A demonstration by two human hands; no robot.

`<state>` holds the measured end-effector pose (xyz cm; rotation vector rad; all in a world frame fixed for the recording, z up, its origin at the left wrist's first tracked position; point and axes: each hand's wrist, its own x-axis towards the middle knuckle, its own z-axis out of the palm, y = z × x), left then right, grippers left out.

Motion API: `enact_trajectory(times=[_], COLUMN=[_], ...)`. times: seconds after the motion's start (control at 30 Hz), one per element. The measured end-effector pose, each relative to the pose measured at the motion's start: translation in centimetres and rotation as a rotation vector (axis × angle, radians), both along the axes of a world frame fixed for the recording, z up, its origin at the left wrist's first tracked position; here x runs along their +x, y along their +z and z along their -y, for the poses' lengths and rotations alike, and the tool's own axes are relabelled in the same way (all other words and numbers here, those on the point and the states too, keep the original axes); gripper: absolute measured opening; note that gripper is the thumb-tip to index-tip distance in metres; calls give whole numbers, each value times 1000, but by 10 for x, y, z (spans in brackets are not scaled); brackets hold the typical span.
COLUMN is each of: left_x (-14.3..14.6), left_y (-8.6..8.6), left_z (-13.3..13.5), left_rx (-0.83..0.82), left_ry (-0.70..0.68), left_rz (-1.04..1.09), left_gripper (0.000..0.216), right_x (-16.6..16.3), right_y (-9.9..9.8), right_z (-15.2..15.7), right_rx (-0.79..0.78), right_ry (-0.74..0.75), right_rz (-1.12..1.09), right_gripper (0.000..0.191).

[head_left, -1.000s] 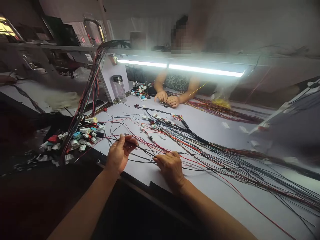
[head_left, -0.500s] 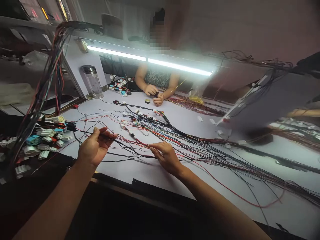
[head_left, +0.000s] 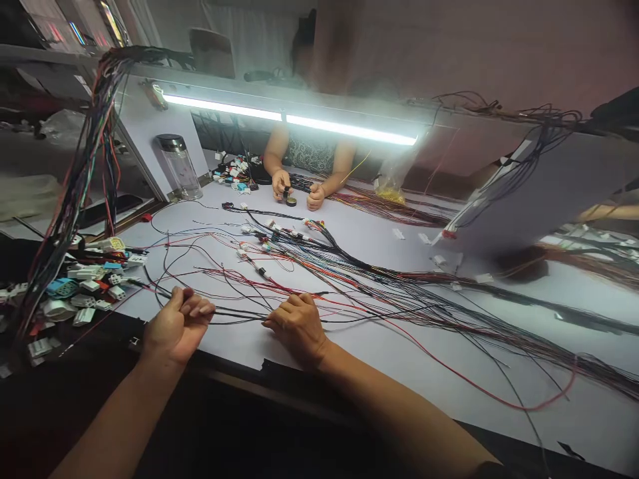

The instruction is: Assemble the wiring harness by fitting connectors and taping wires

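Note:
My left hand [head_left: 178,324] is closed around several thin black wires [head_left: 234,313] near the front edge of the white table [head_left: 379,372]. My right hand [head_left: 298,327] lies beside it with its fingers curled down on the same black wires, pressing them to the table. A wide fan of black and red wires [head_left: 399,299] spreads from my hands to the right and toward the back. Small white connectors [head_left: 259,249] sit on some wire ends in the middle of the table.
A pile of white, blue and red plastic connectors [head_left: 84,286] lies left of my left hand. A hanging wire harness [head_left: 84,166] rises at the left. A clear jar [head_left: 180,166] stands at the back left. Another person's hands [head_left: 297,189] work across the table under a light bar [head_left: 289,120].
Both hands have dropped toward the table's front edge. My left hand went from half open to closed on the black wires; my right hand's fingers curled down onto them.

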<state>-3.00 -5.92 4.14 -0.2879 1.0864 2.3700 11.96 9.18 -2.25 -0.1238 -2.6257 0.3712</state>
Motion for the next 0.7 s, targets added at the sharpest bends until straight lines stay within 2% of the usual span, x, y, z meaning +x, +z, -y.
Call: enact_trajectory(times=[0.1,0.23,0.37,0.53,0.7], left_x=[3,7,23,46,43], left_y=[-9,-10,-13,-30,-35], left_z=[16,36,57,79,84], left_rx=[-100,-308,-360,-404,-658], left_ry=[3,-68,-87,-101,-59], left_rz=[-60,-165,-117,-79,-219], left_gripper=[35,25,21,17,15], right_x=[4,22,52,71,73], right_y=[-1,8,15,9,-1], right_z=[1,-9,-22,-12,-3], right_rx=[6,-35,-78,-85,-80], right_ry=[24,59,49,252,395], right_rz=[-9,-71,-163,-106,-40], right_gripper=[18,15,13,13,11])
